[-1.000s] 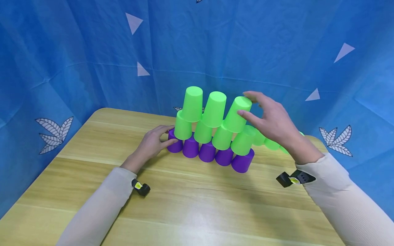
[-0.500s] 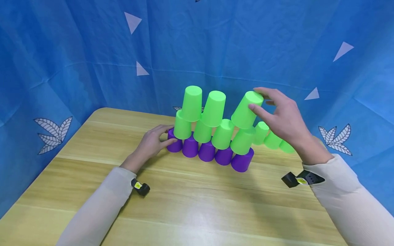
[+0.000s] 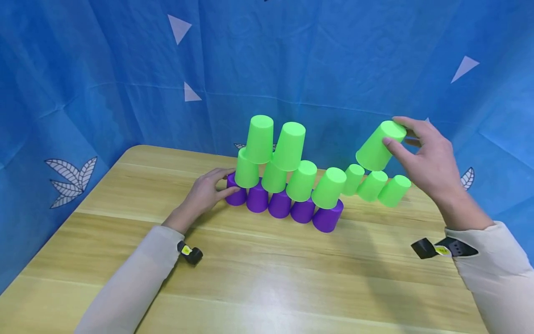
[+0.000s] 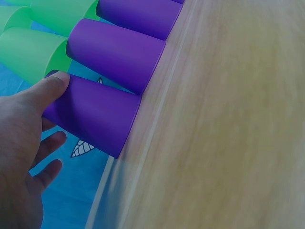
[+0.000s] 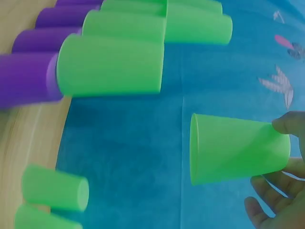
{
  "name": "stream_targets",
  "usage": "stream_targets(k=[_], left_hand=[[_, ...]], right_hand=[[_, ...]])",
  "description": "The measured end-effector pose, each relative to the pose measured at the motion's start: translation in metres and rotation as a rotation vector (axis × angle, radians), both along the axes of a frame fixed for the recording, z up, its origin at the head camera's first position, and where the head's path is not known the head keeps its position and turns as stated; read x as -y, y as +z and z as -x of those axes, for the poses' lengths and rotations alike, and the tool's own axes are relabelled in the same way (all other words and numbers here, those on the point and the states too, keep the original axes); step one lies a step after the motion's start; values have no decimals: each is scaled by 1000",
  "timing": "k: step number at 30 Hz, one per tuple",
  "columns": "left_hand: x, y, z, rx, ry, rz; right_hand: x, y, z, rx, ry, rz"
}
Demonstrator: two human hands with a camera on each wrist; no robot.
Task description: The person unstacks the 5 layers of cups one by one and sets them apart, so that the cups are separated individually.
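With thumb and fingertips, my right hand [image 3: 431,160] pinches an upside-down green cup [image 3: 380,144] by its closed end. That cup hangs tilted in the air, right of the stack. My left hand [image 3: 203,197] grips the leftmost purple cup [image 4: 93,114] of the bottom row, thumb at its upper edge in the left wrist view. Several upside-down purple cups [image 3: 279,205] form the base on the table. Above them stands a row of green cups [image 3: 329,188], and two more green cups [image 3: 260,139] top its left side.
Three green cups [image 3: 372,186] stand upside down on the wooden table [image 3: 233,278], behind and right of the stack. A blue patterned curtain [image 3: 333,65] hangs close along the table's far edge.
My right hand has lifted the green cup off the right end of the stack's top row and carried it rightward, past the stack. The left hand has kept its place.
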State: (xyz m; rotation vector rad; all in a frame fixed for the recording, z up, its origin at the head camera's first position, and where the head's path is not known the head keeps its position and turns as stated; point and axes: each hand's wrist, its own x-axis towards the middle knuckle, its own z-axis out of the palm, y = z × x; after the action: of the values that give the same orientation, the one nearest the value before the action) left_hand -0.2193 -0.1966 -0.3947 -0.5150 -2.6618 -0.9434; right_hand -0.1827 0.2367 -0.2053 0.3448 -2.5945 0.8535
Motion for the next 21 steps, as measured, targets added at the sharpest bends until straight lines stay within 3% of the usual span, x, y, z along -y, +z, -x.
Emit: stream_targets(k=[21], left_hand=[[-1, 0, -1, 0, 3, -17]], right_hand=[[-97, -34, 25, 107, -331, -10]])
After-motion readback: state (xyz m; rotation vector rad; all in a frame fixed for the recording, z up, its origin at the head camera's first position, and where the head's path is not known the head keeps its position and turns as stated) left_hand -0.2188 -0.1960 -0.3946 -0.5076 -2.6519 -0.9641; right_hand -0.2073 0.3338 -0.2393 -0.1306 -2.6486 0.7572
